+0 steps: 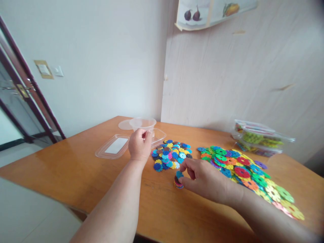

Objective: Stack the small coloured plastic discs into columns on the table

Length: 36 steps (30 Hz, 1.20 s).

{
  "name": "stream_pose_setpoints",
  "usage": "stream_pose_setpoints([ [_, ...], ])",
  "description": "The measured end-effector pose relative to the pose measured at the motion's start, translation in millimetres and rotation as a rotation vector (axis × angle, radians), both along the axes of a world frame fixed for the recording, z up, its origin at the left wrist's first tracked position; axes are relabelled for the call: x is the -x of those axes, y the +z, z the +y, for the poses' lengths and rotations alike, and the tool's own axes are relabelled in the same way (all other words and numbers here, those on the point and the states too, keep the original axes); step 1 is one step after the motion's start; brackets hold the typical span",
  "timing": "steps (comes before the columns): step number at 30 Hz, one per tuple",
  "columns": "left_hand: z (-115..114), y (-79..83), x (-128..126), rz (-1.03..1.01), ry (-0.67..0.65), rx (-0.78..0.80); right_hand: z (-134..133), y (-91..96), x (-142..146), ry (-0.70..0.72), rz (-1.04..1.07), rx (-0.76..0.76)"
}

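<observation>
My left hand [139,145] is closed on the rim of a clear plastic cup [144,124], lifted a little above the wooden table [76,168]. My right hand [202,179] pinches a small stack of colourful snowflake discs [178,180] standing on the table in front of me. Just behind it lies a pile of small discs [172,154], mostly blue and yellow. To the right spreads a bigger pile of large discs [243,168] in green, red, yellow and blue.
A clear lid [113,146] and a shallow clear container [159,135] lie on the table at the back left, with a round lid [125,125] behind the cup. Stacked clear boxes of discs [258,138] stand by the wall. A door [22,91] is at the left.
</observation>
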<state>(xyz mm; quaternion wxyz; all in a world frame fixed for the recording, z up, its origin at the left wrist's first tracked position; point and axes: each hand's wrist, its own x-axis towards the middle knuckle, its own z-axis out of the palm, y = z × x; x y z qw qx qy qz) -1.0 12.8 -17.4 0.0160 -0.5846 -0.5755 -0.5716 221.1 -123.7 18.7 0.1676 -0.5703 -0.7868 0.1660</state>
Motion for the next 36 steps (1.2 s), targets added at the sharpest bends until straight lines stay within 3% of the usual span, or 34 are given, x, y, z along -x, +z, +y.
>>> stream_pose_setpoints([
  [8,-2.7,2.0,-1.8,-0.017,0.006,0.014,2.6,0.6,-4.2,-0.024,-0.044,0.001],
  [14,0.5,-1.0,0.2,-0.002,0.004,0.023,30.2,-15.8,-25.1,-0.224,-0.087,-0.098],
  [19,3.8,-3.5,1.2,0.003,-0.004,0.027,41.1,-27.2,-31.9,-0.270,-0.179,-0.068],
  [22,4.1,-3.8,1.3,0.006,-0.004,0.033,41.2,-29.1,-26.8,-0.238,-0.200,-0.073],
  [28,3.5,-3.3,1.1,0.013,-0.007,0.037,40.4,-28.4,-16.9,-0.044,-0.260,-0.108],
  [36,3.4,-3.2,0.6,0.007,-0.003,0.028,38.6,-26.6,-22.3,-0.092,-0.227,-0.103],
])
